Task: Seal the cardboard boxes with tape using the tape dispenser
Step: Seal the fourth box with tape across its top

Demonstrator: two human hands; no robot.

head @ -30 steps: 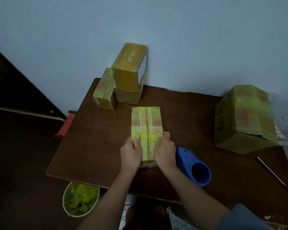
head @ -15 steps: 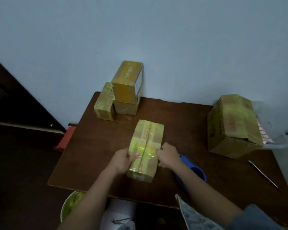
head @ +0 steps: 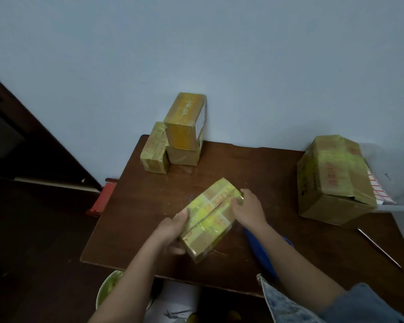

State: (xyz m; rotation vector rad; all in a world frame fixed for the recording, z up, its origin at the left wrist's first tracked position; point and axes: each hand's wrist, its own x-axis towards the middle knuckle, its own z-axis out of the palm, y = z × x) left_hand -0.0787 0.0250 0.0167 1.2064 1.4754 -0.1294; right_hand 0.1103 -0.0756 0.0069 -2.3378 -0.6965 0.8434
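Small box [head: 211,215] lies mid-table [head: 266,173], big box [head: 334,180] right.

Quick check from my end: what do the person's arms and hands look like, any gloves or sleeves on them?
No gloves: the left hand and right hand are bare, with no rings or watch visible. Both forearms are uncovered. A light blue denim sleeve shows only at the right upper arm, bottom right. No sleeve is visible on the left arm.

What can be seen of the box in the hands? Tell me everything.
The small cardboard box is oblong, brown under glossy yellowish tape, with red print and a dark centre seam along its top. It sits skewed and apparently tipped on the brown table. The left hand grips its near left side; the right hand holds its far right corner.
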